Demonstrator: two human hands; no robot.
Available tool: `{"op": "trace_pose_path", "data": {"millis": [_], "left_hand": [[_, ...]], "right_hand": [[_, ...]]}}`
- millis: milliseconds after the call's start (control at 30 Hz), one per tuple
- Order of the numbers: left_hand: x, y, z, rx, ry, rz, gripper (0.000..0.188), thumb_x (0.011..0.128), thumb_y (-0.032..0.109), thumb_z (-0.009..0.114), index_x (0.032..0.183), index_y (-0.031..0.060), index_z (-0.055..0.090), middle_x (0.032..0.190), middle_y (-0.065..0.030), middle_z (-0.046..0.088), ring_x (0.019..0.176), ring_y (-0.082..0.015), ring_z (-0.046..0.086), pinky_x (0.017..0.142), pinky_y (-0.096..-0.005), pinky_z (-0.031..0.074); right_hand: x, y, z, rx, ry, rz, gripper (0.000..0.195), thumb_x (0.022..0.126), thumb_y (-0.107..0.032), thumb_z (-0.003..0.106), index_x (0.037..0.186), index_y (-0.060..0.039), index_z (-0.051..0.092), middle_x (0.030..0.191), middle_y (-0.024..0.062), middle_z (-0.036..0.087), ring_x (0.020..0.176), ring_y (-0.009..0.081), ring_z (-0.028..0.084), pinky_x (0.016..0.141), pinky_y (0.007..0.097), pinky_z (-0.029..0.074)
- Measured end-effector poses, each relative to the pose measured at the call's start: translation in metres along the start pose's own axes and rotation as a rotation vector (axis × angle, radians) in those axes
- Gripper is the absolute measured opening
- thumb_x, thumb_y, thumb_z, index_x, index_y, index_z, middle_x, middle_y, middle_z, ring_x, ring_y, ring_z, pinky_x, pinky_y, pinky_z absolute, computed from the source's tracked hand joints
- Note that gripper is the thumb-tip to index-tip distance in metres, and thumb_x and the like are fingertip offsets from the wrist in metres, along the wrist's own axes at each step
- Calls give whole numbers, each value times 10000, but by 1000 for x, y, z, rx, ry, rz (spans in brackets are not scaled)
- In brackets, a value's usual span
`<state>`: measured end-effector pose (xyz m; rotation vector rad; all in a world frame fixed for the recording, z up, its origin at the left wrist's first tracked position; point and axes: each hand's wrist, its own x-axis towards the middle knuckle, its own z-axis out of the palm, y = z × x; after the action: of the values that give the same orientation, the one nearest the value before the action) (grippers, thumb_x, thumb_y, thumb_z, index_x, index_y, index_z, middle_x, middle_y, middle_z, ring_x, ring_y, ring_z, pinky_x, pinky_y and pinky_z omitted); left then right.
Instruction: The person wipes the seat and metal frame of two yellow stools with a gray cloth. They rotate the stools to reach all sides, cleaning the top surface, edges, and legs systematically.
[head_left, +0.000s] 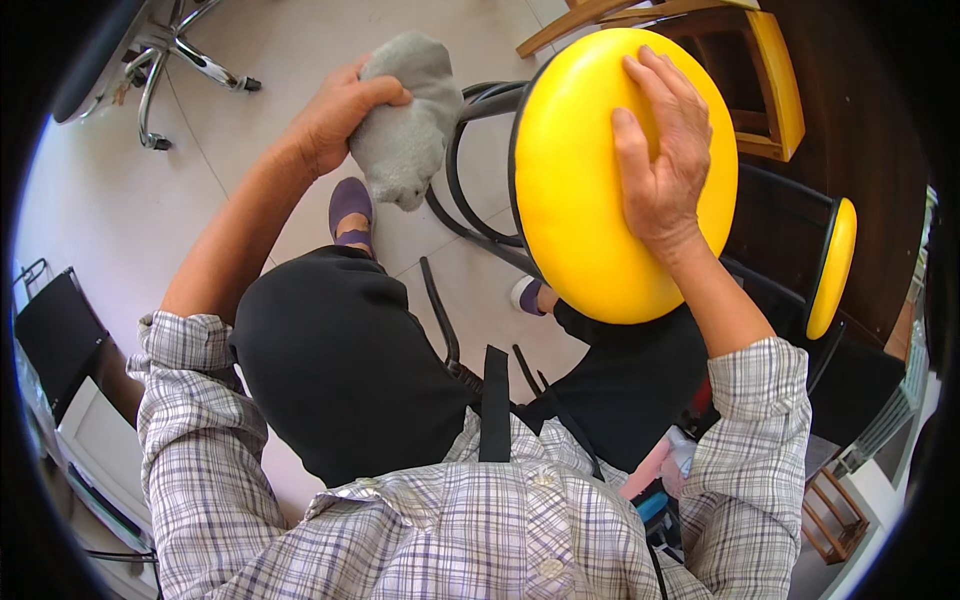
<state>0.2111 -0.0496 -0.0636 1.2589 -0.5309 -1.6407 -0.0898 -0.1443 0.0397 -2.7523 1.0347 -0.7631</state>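
Observation:
A bunched grey cloth (409, 127) is gripped in my left hand (345, 112), the thumb pressed over it. To its right, a stool with a round yellow padded seat (570, 180) is tipped on its side, its black tubular metal legs (480, 232) pointing left. My right hand (664, 150) lies on the yellow pad with the fingers somewhat apart, resting against its surface and not closed around it. The cloth hangs beside the stool's legs; whether they touch, I cannot tell.
A chrome wheeled chair base (161, 56) stands at the upper left. Wooden furniture with a yellow panel (776, 82) is at the upper right, above another yellow-padded seat (831, 268). A black folding chair (60, 334) is at the left edge. A small wooden rack (836, 517) sits lower right.

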Motion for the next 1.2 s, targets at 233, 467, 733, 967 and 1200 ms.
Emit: {"op": "trace_pose_path", "data": {"millis": [233,467,733,967,1200], "left_hand": [[-61,90,50,-59,-31,123,390,888,144,682,1235,-22,619,1086,-118,705,955,-219,704,871,-353,593],[-121,71,129,-419,-108,-142,475,893,112,659,1318,-66,542,1175,-186,688,1033,-293,719,962,-421,599],[-123,33,161,-511,-173,-305,541,874,109,643,1358,-74,486,1240,-226,653,1082,-325,704,1000,-454,580],[-126,33,152,-502,-98,-215,542,859,141,638,1336,-80,503,1213,-218,668,1072,-322,706,995,-451,583],[-77,51,131,-511,-144,-76,496,872,146,630,1304,-71,521,1163,-205,680,1009,-314,726,922,-438,618]], "right_hand": [[1,1,-1,-56,64,-17,431,964,-358,579,1317,-131,675,1411,99,631,1356,292,532,1174,476,356],[-4,15,-12,158,101,160,433,953,-357,669,1315,-119,676,1414,114,619,1354,300,526,1191,440,353],[-80,132,-88,417,-72,1069,725,965,-567,644,1444,-34,532,1418,180,582,1278,276,587,1022,419,519],[-108,96,-87,1159,-9,1198,568,1044,-446,594,1400,-4,569,1298,151,667,1165,226,660,981,341,558],[-144,42,-87,1339,255,1357,576,1085,-459,491,1485,-45,464,1389,136,602,1285,258,584,1063,404,501]]}}
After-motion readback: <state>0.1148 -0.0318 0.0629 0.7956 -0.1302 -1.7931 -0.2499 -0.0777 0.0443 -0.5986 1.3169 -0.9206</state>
